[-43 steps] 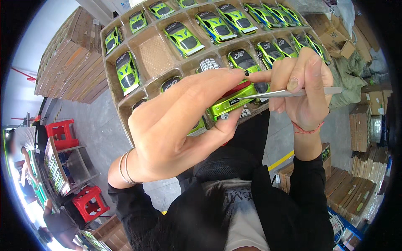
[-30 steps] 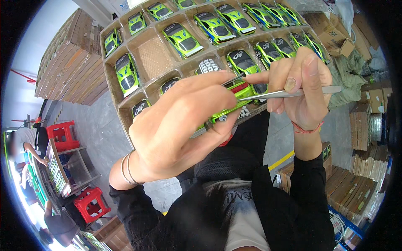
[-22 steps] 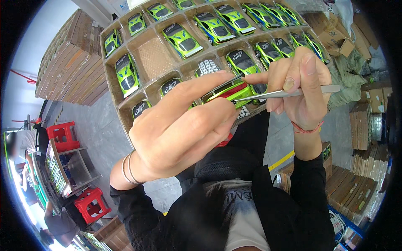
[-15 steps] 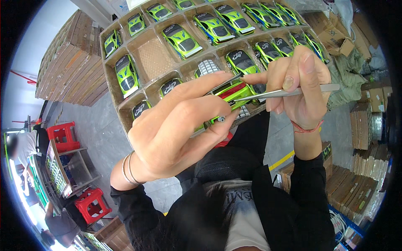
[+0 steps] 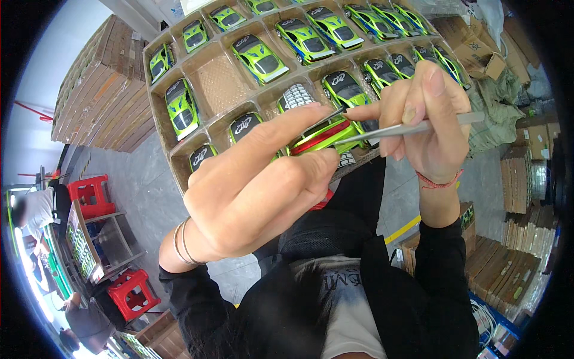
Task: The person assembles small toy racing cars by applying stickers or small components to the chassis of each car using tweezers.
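My left hand (image 5: 248,185) grips a bright green toy car (image 5: 304,147) between thumb and fingers, with its red strip facing up. Its lower side is hidden by the thumb. Tweezers (image 5: 397,132) are pinched in my right hand (image 5: 431,122), their tips at the car's edge beside the red strip. My right index finger reaches to the car's far end. Beneath both hands lies a compartmented tray (image 5: 218,81) of similar green toy cars. A white piece with a dark grid (image 5: 296,96) shows in it just beyond my left hand.
Flattened cardboard (image 5: 98,84) is stacked at the far left. Red stools (image 5: 131,294) stand at left beside a metal-framed table, with people beyond. More cardboard stacks (image 5: 501,269) and a green sack (image 5: 493,128) lie at right.
The toy car has turned in my left hand: more of its red strip shows, and the wheel seen before is hidden. My left thumb has shifted up; the tweezers have barely moved.
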`<action>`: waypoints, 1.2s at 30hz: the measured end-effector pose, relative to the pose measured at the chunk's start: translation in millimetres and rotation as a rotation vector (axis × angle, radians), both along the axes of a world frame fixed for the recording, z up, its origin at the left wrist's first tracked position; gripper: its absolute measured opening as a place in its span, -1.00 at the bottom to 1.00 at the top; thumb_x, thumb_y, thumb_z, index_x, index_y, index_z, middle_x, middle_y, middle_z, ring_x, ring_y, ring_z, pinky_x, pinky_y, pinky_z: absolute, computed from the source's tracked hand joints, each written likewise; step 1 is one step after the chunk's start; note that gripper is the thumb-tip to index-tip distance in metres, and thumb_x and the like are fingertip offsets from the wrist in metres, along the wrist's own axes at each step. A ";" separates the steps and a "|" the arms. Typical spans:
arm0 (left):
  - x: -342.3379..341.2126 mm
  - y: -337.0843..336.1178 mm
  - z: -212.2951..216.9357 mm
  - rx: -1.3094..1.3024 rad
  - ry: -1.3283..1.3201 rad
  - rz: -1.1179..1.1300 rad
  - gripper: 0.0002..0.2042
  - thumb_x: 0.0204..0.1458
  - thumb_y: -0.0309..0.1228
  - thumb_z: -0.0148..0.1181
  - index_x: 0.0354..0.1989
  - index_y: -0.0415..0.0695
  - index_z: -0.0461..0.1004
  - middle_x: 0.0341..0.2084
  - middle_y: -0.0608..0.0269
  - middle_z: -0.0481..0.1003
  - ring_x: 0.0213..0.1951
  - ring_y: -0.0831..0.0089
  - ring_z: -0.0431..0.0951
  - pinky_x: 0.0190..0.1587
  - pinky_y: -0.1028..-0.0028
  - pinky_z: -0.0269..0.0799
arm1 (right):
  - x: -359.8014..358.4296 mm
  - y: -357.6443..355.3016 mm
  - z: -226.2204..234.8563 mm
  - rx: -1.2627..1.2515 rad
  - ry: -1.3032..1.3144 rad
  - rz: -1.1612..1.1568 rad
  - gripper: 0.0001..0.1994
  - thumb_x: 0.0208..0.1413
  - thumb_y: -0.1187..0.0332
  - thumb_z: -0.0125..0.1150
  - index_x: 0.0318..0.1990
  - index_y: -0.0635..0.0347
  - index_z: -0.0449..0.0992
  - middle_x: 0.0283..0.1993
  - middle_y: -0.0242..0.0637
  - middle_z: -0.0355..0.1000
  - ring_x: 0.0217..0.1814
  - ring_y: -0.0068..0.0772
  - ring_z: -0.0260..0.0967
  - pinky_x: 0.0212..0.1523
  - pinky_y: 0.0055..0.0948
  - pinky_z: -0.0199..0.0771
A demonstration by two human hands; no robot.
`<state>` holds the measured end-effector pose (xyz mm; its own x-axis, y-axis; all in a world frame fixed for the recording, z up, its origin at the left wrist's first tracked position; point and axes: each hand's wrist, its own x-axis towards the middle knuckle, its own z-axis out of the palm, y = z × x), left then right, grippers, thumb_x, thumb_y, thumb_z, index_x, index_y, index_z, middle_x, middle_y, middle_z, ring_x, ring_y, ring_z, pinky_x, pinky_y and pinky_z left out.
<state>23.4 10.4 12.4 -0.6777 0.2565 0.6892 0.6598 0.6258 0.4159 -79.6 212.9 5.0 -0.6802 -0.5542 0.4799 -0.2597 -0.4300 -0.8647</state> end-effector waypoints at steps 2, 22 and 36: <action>1.5 0.0 3.0 -0.019 -0.007 0.014 -0.71 -0.23 -0.69 0.44 -0.30 -0.28 0.51 -0.18 -0.25 0.55 -0.18 0.14 0.64 -0.17 0.36 0.56 | -3.6 2.3 -0.1 -0.032 -0.074 -0.022 -0.62 0.41 0.23 -0.41 -0.43 0.13 0.25 -0.69 -0.25 0.24 -0.73 -0.52 0.19 -0.09 -0.11 0.62; -11.1 -126.9 -33.2 -0.263 -0.337 0.416 -0.78 -0.11 -0.64 0.27 -0.25 -0.17 0.61 -0.05 0.12 0.55 0.05 0.14 0.54 0.02 0.31 0.47 | -2.4 6.2 -56.4 -0.005 -0.406 -0.051 -0.61 0.38 0.23 -0.12 -0.43 0.33 0.41 -0.52 -0.09 0.43 -0.55 -0.40 0.41 -0.56 -0.53 0.35; -10.3 -125.6 -38.0 -0.442 -0.050 0.536 -0.80 -0.10 -0.63 0.19 -0.31 -0.06 0.59 -0.03 0.33 0.54 -0.23 0.29 0.61 -0.23 0.36 0.52 | -1.7 4.6 -62.7 0.040 -0.399 -0.080 -0.61 0.37 0.20 -0.12 -0.43 0.30 0.40 -0.50 -0.11 0.44 -0.54 -0.41 0.43 -0.57 -0.56 0.36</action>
